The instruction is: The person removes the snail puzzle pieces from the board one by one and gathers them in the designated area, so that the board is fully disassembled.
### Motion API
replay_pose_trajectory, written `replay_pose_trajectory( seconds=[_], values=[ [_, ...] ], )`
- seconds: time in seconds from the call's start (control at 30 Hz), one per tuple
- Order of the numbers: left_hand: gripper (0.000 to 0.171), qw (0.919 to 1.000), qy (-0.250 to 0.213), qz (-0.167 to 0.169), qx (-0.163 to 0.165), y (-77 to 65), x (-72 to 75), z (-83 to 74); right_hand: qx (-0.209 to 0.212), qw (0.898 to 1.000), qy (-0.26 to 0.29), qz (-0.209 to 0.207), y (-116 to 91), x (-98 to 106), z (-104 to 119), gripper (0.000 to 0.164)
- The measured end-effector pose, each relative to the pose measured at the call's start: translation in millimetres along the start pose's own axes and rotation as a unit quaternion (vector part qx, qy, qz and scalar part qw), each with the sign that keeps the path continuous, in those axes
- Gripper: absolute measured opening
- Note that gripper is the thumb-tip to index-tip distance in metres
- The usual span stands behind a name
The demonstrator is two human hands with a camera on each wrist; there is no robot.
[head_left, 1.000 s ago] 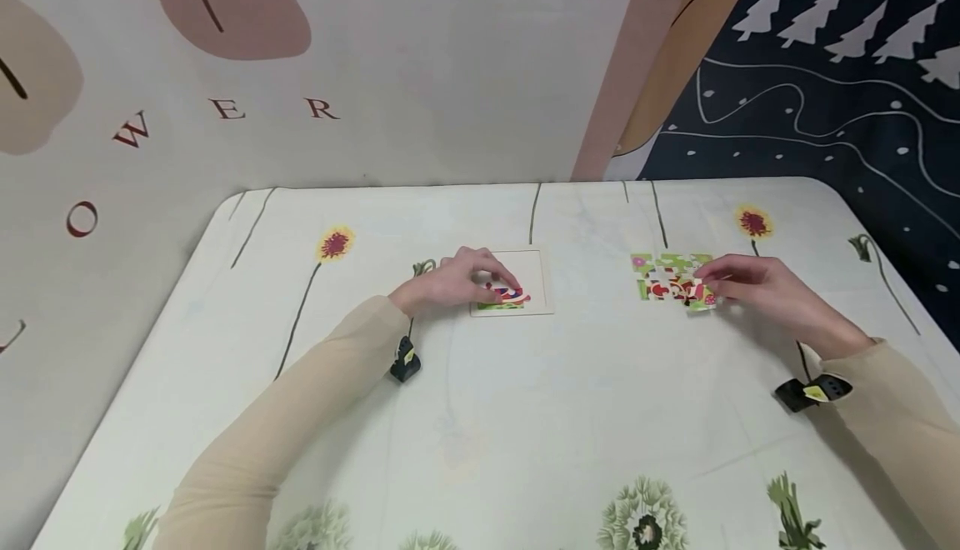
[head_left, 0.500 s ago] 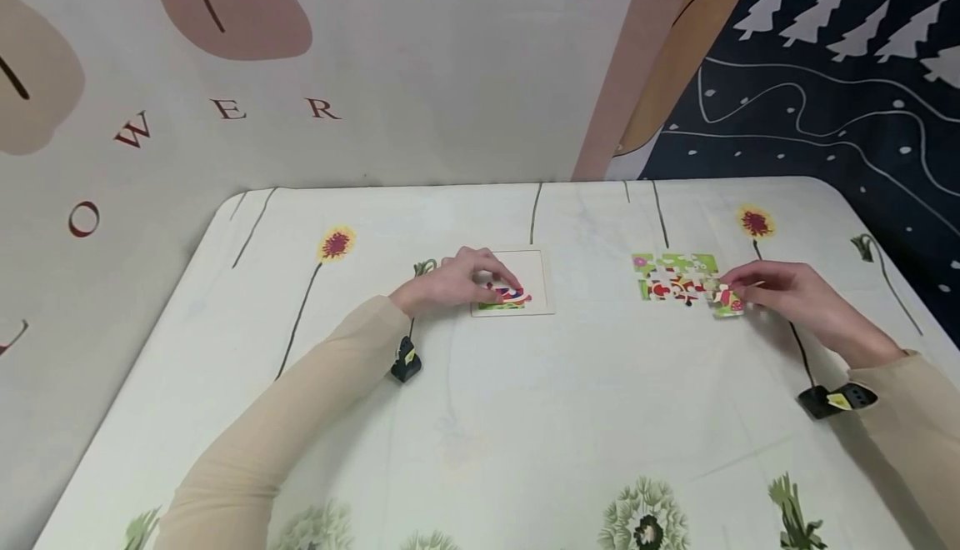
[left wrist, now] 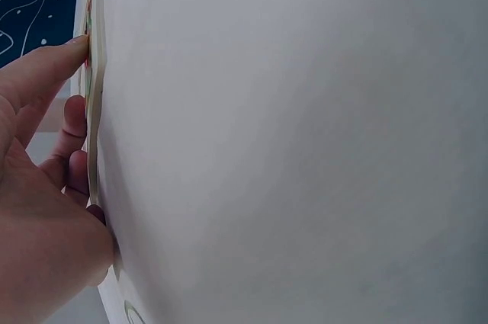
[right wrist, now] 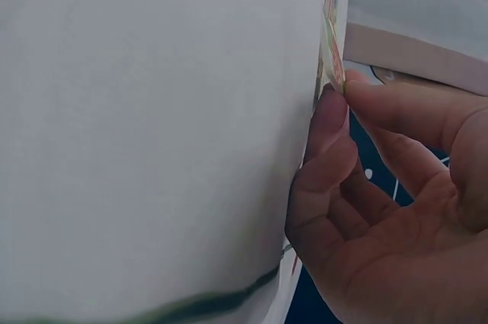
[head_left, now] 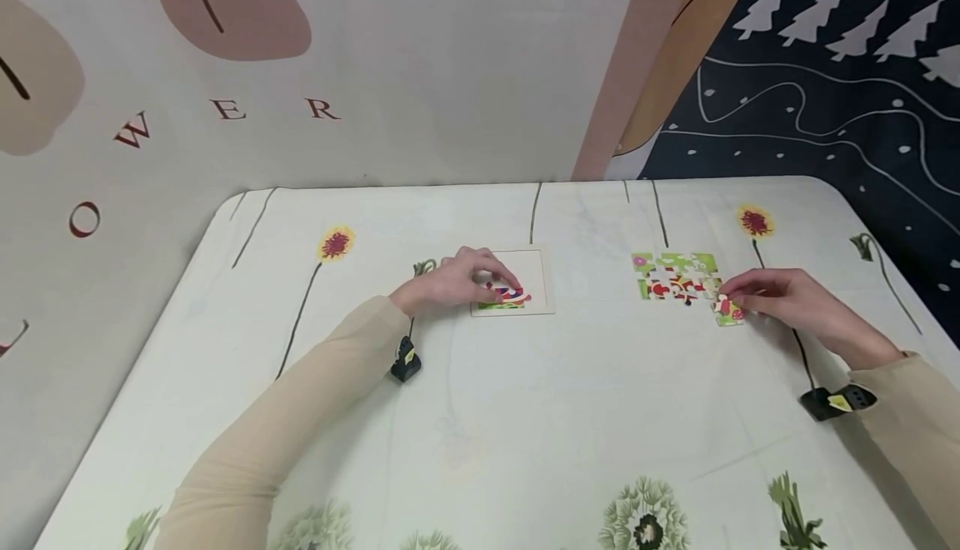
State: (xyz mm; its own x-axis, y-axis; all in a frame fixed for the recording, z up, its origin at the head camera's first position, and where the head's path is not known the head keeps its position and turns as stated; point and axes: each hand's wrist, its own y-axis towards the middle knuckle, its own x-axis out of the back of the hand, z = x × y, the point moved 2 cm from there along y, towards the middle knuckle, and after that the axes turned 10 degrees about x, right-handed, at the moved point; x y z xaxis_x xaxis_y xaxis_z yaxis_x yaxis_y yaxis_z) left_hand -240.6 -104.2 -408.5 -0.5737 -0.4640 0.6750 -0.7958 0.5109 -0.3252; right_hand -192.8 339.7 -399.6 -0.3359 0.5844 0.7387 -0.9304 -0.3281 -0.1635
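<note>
My left hand [head_left: 467,275] rests on a shallow puzzle tray [head_left: 536,271], its fingertips on the joined puzzle pieces [head_left: 504,305] at the tray's lower edge. In the left wrist view the tray shows edge-on beside the fingers of that hand [left wrist: 57,133]. My right hand [head_left: 783,300] pinches a puzzle piece [head_left: 727,312] with red and green print between thumb and finger. This piece is at the lower right corner of a cluster of puzzle pieces [head_left: 678,271]. Seen from the right wrist, the pinched piece [right wrist: 332,61] stands tilted at the fingertips.
A white cloth [head_left: 540,417] printed with flowers covers the table. Black wrist devices [head_left: 836,402] sit on both wrists. Behind the table hang a pale printed curtain [head_left: 450,75] and a dark cloth with white trees [head_left: 825,117].
My right hand has drawn the pinched piece right and slightly nearer, from over the cluster to its lower right corner. The left hand has kept its place on the tray.
</note>
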Motion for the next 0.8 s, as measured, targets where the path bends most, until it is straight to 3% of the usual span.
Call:
replay_pose_trajectory(
  seconds=[0.8],
  values=[
    [0.026, 1.0, 0.0, 0.003, -0.002, -0.7, 0.0, -0.2, -0.011, 1.0, -0.01, 0.011, -1.6, 0.1, 1.8, 0.037]
  ],
)
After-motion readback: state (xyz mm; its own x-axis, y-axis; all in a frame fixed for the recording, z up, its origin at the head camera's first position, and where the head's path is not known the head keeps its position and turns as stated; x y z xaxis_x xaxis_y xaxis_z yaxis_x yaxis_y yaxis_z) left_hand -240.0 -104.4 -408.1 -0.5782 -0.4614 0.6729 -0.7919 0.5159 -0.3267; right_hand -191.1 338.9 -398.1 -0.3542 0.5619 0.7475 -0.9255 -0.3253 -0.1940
